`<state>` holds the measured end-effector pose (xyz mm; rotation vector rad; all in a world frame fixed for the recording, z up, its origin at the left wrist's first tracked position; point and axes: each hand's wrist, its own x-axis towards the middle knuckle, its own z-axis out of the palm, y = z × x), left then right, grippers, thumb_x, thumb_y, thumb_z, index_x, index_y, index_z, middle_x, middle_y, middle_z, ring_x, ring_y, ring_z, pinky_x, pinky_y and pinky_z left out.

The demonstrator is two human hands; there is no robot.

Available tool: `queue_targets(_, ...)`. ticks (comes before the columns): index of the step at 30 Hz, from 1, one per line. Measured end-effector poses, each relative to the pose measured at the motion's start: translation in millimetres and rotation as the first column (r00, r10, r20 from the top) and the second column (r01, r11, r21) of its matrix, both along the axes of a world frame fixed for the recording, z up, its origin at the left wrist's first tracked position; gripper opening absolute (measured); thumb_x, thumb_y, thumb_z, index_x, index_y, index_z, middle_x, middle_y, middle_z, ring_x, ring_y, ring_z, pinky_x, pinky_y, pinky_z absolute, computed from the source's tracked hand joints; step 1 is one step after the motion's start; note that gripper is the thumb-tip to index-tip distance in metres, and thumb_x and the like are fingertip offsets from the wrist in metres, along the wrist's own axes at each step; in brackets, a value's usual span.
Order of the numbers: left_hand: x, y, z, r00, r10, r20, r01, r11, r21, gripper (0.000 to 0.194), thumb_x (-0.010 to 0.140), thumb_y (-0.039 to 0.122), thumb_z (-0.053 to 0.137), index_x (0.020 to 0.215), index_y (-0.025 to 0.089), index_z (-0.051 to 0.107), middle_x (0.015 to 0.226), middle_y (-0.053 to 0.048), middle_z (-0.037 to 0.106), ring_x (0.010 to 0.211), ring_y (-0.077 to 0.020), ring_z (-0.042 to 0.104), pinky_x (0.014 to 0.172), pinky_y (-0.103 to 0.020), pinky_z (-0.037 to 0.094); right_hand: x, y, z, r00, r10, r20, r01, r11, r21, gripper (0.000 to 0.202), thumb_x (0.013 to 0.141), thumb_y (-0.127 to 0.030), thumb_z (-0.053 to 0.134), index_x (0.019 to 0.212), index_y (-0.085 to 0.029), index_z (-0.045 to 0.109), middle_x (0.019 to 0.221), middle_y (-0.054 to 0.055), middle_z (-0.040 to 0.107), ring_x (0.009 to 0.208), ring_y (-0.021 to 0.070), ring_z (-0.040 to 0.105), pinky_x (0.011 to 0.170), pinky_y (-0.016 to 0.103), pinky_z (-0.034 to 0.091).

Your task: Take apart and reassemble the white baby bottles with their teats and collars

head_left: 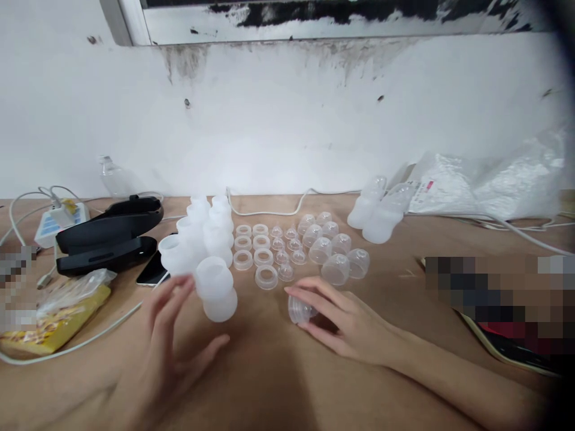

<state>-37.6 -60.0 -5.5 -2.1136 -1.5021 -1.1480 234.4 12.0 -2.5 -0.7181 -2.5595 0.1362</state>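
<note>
A frosted white baby bottle body stands upright near the middle of the table. Just left of it, my left hand is open, fingers apart, with nothing in it. My right hand is closed around a clear threaded bottle collar, which is tilted on its side at the table surface; my fingers hide its far part. Beyond the hands lie rows of translucent rings, small clear nipples and clear dome caps. More frosted bottle bodies stand in two rows at the left.
Two capped bottles stand at the back right before plastic bags. On the left are a black case, a phone, a yellow packet and a power strip. A white cable runs along the wall.
</note>
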Motion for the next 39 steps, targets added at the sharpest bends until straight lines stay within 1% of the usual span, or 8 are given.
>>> queue_targets(2,5,-10,5.0,0.972,-0.127,-0.197,0.139,0.989,0.048,0.049,0.075,0.030,0.059,0.119,0.026,0.038,0.095,-0.005,0.056,0.085,-0.0200,0.056,0.066,-0.031,0.051,-2,0,-2.5,0.999,-0.030,-0.038,0.028,0.998,-0.057,0.041,0.080,-0.023,0.047,0.119,-0.018,0.038,0.110,0.011,0.052,0.096,0.0178,0.055,0.074,0.030,0.050)
queue_targets(4,9,-11,9.7,0.871,-0.317,-0.375,0.287,0.948,-0.135,0.029,0.080,0.025,0.051,0.108,0.020,0.047,0.080,-0.002,0.062,0.069,-0.0161,0.059,0.056,-0.027,0.049,-3,1,-4.2,0.996,-0.038,-0.077,0.031,0.995,-0.094,0.037,0.079,-0.024,0.049,0.114,-0.019,0.039,0.109,0.010,0.054,0.100,0.0187,0.053,0.079,0.033,0.049)
queue_targets(11,7,18,9.6,0.854,-0.112,-0.508,-0.027,0.966,-0.258,0.029,0.085,0.033,0.039,0.106,0.015,0.047,0.074,-0.005,0.065,0.062,-0.0195,0.062,0.052,-0.029,0.048,-4,3,-6.1,0.997,-0.032,-0.072,0.024,0.994,-0.110,0.034,0.079,-0.024,0.049,0.111,-0.019,0.038,0.109,0.010,0.052,0.102,0.0184,0.052,0.081,0.033,0.047)
queue_targets(18,2,20,10.7,0.836,-0.086,-0.541,-0.109,0.941,-0.319,0.027,0.085,0.033,0.038,0.103,0.016,0.049,0.074,-0.004,0.064,0.061,-0.0194,0.062,0.051,-0.028,0.046,-4,1,-3.1,0.998,-0.030,-0.052,0.024,0.993,-0.112,0.036,0.078,-0.026,0.050,0.112,-0.018,0.041,0.111,0.010,0.050,0.100,0.0183,0.051,0.081,0.032,0.047)
queue_targets(22,1,23,12.8,0.837,-0.101,-0.537,-0.091,0.943,-0.319,0.024,0.085,0.031,0.038,0.099,0.017,0.050,0.073,-0.004,0.063,0.059,-0.0187,0.061,0.049,-0.028,0.045,-4,0,-0.3,0.998,-0.060,-0.036,0.054,0.988,-0.145,0.035,0.079,-0.028,0.049,0.112,-0.018,0.043,0.111,0.010,0.047,0.092,0.0168,0.054,0.076,0.030,0.049)
queue_targets(28,31,27,25.3,0.843,-0.298,-0.448,0.159,0.934,-0.321,0.018,0.085,0.029,0.041,0.094,0.017,0.051,0.078,-0.004,0.062,0.065,-0.0172,0.061,0.049,-0.024,0.045,-15,-3,-0.4,0.994,-0.062,-0.087,0.042,0.976,-0.214,0.030,0.079,-0.030,0.053,0.105,-0.018,0.043,0.103,0.008,0.050,0.086,0.0164,0.053,0.074,0.030,0.048)
queue_targets(31,52,32,23.5,0.849,-0.419,-0.323,0.252,0.857,-0.449,0.030,0.083,0.036,0.045,0.105,0.016,0.045,0.098,-0.007,0.060,0.078,-0.0188,0.060,0.055,-0.026,0.047,-21,-8,0.3,0.997,-0.051,-0.061,0.034,0.967,-0.254,0.028,0.079,-0.029,0.052,0.103,-0.017,0.046,0.103,0.009,0.049,0.085,0.0166,0.053,0.074,0.031,0.047)
queue_targets(39,62,39,6.3,0.893,-0.451,-0.005,0.354,0.708,-0.610,0.023,0.081,0.037,0.049,0.098,0.022,0.046,0.091,0.000,0.061,0.083,-0.0176,0.058,0.062,-0.026,0.045,-20,-14,8.3,0.998,-0.001,-0.059,-0.021,0.930,-0.367,0.026,0.078,-0.023,0.051,0.102,-0.016,0.050,0.098,0.006,0.049,0.082,0.0144,0.051,0.074,0.028,0.045)
